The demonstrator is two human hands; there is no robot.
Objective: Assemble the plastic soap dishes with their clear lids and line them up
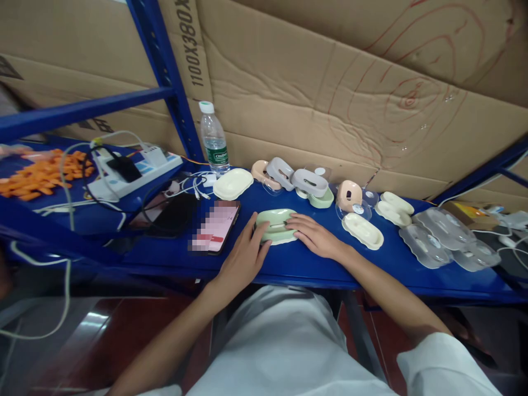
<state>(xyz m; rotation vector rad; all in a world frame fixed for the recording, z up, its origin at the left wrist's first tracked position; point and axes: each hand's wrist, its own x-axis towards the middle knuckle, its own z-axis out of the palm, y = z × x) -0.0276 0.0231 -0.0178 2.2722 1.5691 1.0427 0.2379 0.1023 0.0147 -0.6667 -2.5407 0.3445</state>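
On the blue surface [289,268], the green dish [275,234] is touched at its left end by the left hand [247,243] and at its right end by the right hand [317,235], fingers slightly spread, apparently to steady it; whether it is pinched cannot be told. Left of the dish, a phone [216,225] is laid face-up, probably for viewing. Behind the dish, grey dishes [302,177] are clustered, perhaps to save room.

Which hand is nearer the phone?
Left. Left hand is just right of the phone, at the left end of the green dish; right hand is farther off, at the dish's right end.
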